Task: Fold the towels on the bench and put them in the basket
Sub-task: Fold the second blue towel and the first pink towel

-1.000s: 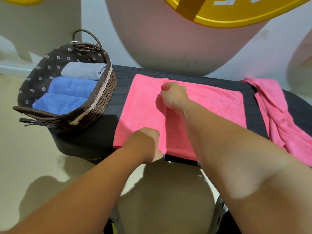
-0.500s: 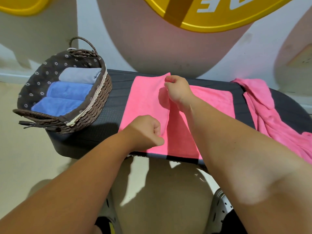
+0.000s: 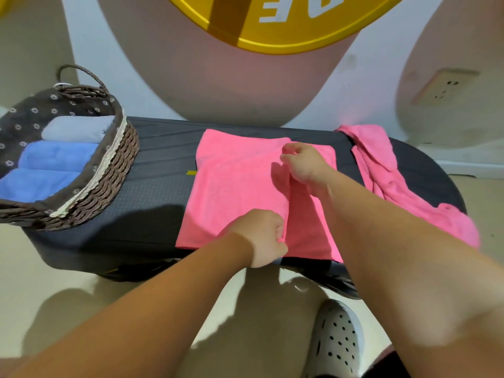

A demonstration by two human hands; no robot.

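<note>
The free edge of the pink towel (image 3: 234, 186), running near-to-far, is pinched at its near end by the left hand (image 3: 261, 238) and at its far end by the right hand (image 3: 305, 165).

pink towel (image 3: 234, 186) half-folded on bench (image 3: 161, 170)

Soft cloth on a matt dark bench

The pink towel (image 3: 234, 186) looks like fuzzy cloth; the bench (image 3: 158, 192) is matt with fine grainy texture; the basket (image 3: 109, 173) is rough woven wicker with printed fabric lining.
</note>
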